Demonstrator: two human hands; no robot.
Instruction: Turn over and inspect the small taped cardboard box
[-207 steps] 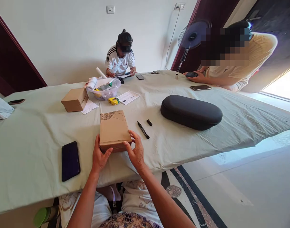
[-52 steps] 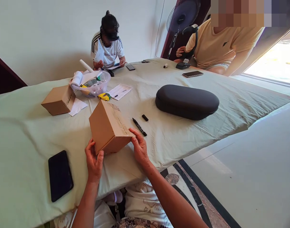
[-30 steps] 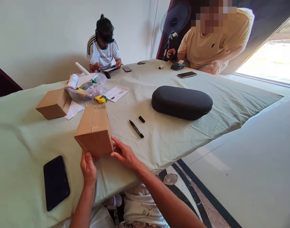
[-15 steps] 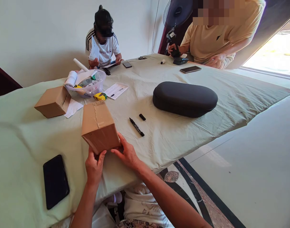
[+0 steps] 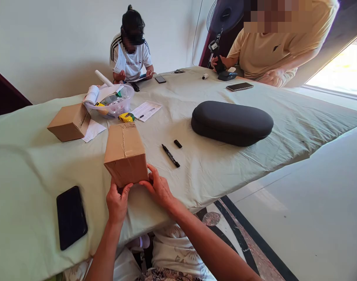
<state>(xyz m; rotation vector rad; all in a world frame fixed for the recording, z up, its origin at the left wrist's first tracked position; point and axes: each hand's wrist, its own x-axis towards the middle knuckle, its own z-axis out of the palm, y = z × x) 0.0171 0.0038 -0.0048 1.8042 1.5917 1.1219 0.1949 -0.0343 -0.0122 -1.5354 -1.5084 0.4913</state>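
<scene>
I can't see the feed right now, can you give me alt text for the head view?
Both hands, left hand and right hand, hold the near end of a taped cardboard box on a green-covered table. A black phone lies to its left, a marker to its right.

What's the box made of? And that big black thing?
The box looks like plain brown cardboard, matte, with a strip of tape down its top seam. The black case seems to be a fabric-covered or rubbery shell: dull, smooth, rounded, with a seam around its middle. Its exact material is unclear.
</scene>
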